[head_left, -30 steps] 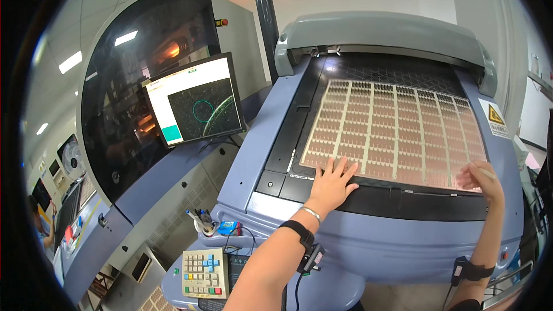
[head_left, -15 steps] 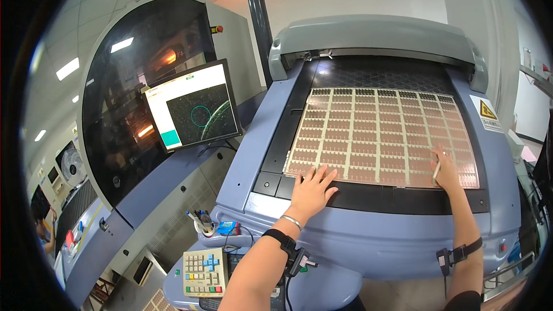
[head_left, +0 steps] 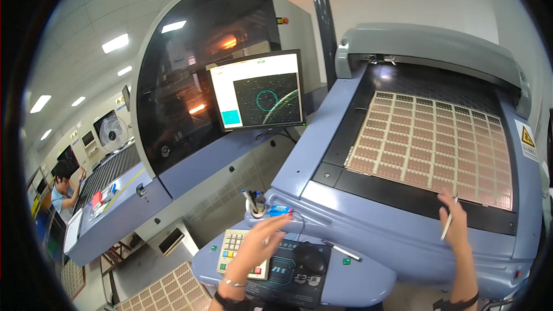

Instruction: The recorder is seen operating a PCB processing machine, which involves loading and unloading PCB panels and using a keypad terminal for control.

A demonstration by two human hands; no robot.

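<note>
A copper-coloured circuit board panel [head_left: 429,150], patterned in a grid, lies on the black bed of the blue-grey machine. My right hand [head_left: 458,224] is at the panel's near edge, gripping a slim white pen-like stick [head_left: 447,228]; whether its fingers touch the panel I cannot tell. Above the beige keypad [head_left: 231,243] hovers my left hand [head_left: 259,249], fingers stretched out and nothing in them. A black mouse [head_left: 310,258] sits on a dark mouse pad [head_left: 288,284] to the right of that hand.
The monitor [head_left: 265,101] shows a circle beside a bright arc. A pen cup [head_left: 257,209] and blue box [head_left: 280,211] stand behind the keypad. Another pen [head_left: 344,251] lies on the ledge. More panels [head_left: 167,294] are low at left, where another person [head_left: 64,190] works farther off.
My left hand has left the panel's near edge and moved down left over the keypad. My right hand has drawn back with the white stick. The view has swung left.
</note>
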